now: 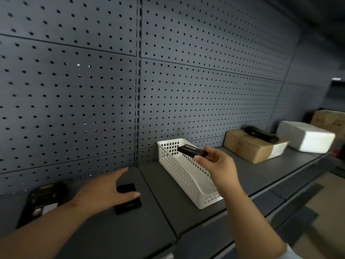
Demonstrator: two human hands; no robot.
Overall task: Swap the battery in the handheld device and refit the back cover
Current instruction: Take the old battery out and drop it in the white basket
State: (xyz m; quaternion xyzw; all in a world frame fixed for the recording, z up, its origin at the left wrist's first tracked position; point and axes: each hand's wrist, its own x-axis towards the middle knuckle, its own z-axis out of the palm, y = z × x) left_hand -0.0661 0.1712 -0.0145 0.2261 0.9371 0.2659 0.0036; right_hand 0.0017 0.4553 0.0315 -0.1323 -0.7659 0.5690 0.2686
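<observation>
The black handheld device (43, 200) lies face down on the grey shelf at the left, its battery bay open. A flat black back cover (128, 202) lies to its right. My left hand (104, 191) hovers over the cover with fingers spread, thumb near its top edge, holding nothing. My right hand (218, 165) pinches a black battery (192, 150) by one end and holds it level above the white plastic basket (179, 171).
The grey pegboard wall (93, 90) rises straight behind the shelf. Farther right on the shelf stand a cardboard box (252, 148) with another black handheld device (261, 134) on top, and a white foam box (306, 136). The shelf's front edge (242, 199) runs diagonally.
</observation>
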